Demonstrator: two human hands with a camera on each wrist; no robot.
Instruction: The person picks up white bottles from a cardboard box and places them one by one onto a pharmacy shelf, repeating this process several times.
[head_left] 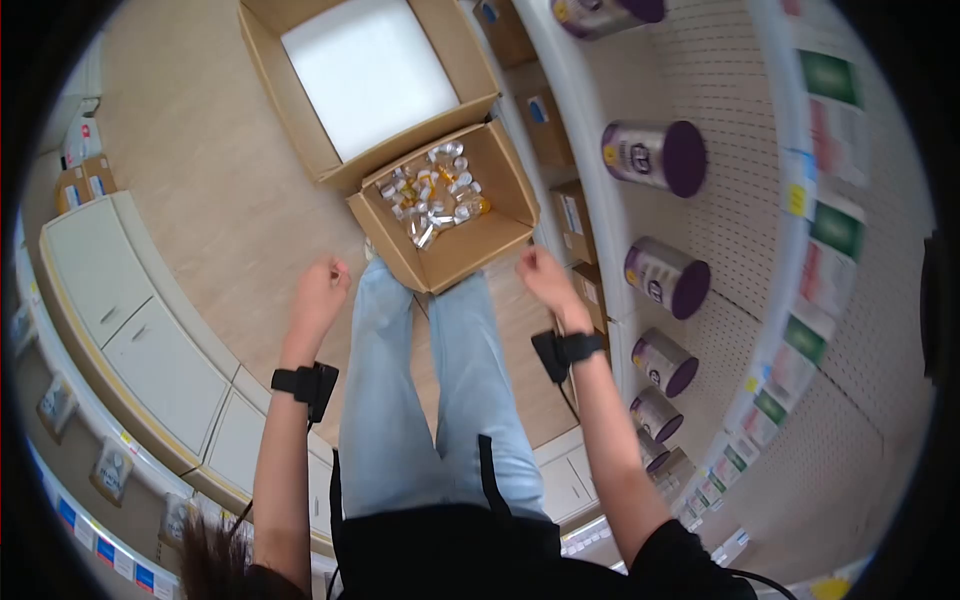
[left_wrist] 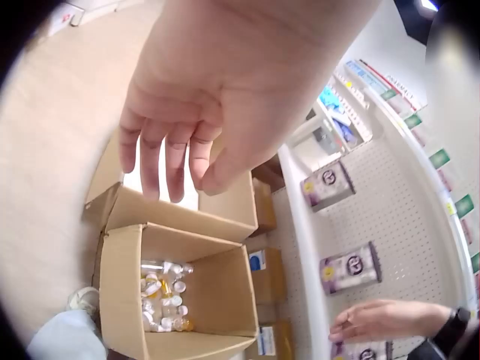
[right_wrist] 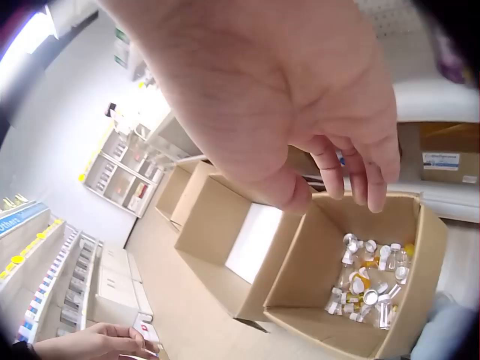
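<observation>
Several small clear and amber bottles with white or silver caps (head_left: 462, 181) lie heaped in an open cardboard box (head_left: 460, 268) in front of the person's legs. My left hand (head_left: 321, 289) hangs in the air left of that box, fingers loosely curled around nothing. To the box's right, my right hand (head_left: 548, 277) is also raised, holding nothing. In the left wrist view the left fingers (left_wrist: 176, 161) droop downward, and in the right wrist view the right fingers (right_wrist: 360, 176) hang loosely bent over the box's edge in the picture.
A larger open box (head_left: 285, 110) with a white panel (head_left: 370, 75) inside adjoins the bottle box. Shelves at right carry purple-lidded cans (head_left: 655, 158), with smaller cartons (head_left: 545, 125) below. White cabinets (head_left: 100, 262) line the left side.
</observation>
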